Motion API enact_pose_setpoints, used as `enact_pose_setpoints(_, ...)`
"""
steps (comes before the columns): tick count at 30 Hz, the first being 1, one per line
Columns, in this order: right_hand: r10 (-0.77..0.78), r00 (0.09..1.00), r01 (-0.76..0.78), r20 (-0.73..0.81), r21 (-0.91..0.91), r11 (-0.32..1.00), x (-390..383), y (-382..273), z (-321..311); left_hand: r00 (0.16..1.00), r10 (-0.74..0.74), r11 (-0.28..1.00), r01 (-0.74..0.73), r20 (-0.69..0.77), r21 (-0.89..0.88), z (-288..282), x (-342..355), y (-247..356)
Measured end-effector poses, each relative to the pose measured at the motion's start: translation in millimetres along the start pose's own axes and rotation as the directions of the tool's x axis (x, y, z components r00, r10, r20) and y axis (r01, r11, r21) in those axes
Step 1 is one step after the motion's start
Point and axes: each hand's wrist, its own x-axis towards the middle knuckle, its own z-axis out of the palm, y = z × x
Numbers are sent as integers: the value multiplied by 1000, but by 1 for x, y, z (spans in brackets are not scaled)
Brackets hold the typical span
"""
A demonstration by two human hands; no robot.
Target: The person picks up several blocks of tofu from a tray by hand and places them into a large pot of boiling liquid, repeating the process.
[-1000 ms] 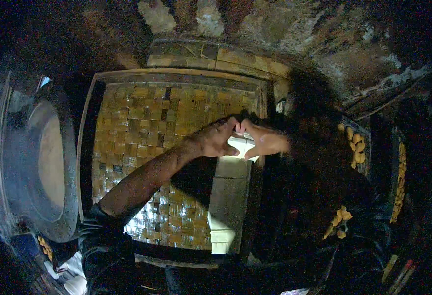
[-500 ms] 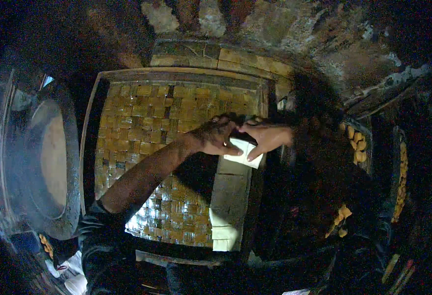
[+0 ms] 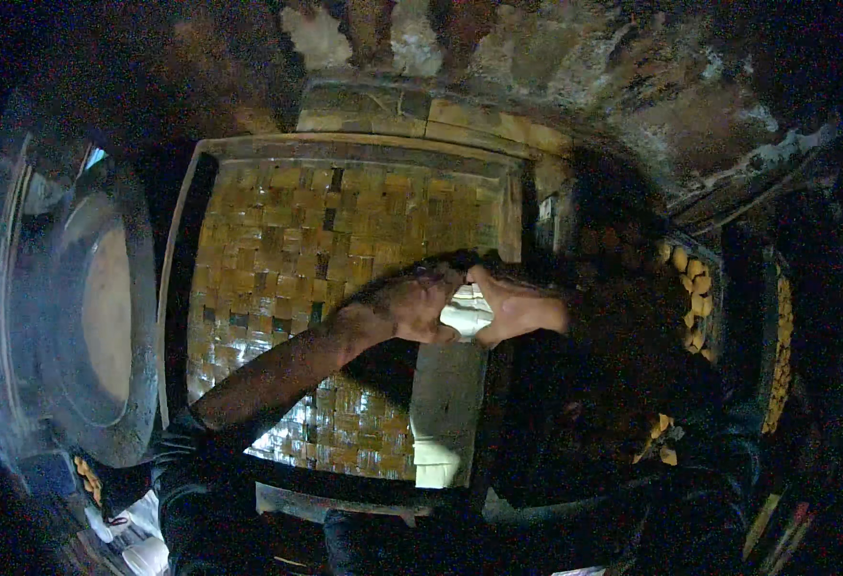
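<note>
In front of me, a small white packet [image 3: 466,312] that looks like folded cloth sits between my two hands. My left hand [image 3: 412,309] reaches in from the lower left, its fingers curled at the packet's left side. My right hand [image 3: 522,313] closes on it from the right, the forearm lost in shadow. Below the hands runs a pale strip [image 3: 448,384], crossed by faint lines and brightly lit at its near end. It lies along the right side of a woven bamboo panel [image 3: 268,240] in a wooden frame.
At left stands a large round vessel [image 3: 109,326] with a pale surface inside. Yellow-orange pieces fill a tray [image 3: 698,288] at right, and others lie nearer me [image 3: 666,442]. A rough stained wall [image 3: 556,58] rises behind. White wrapping [image 3: 143,538] lies lower left.
Both hands have come slightly nearer me and cupped more tightly about the white packet. Less of the packet shows, and its flat squared face is now partly covered by my fingers.
</note>
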Motion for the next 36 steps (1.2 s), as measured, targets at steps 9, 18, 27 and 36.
enact_pose_setpoints(9, -123, 916, -73, -382, -460, 885, -29, -59, 8, 956, -97, 940, 179, -277, 289, 31, -29, 38)
enact_pose_setpoints(18, -96, 965, 88, -244, -42, 995, -8, -36, 11, 975, -213, 944, 188, -67, -273, 19, -8, 6)
enact_pose_setpoints(27, 111, 974, -114, 196, 4, 993, 16, -66, -70, 906, -420, -99, 15, 55, -995, 4, -66, -33)
enact_pose_setpoints(36, -234, 932, 272, -276, 108, 956, 121, -308, 52, 116, -987, -10, -741, -114, -671, -43, -234, 60)
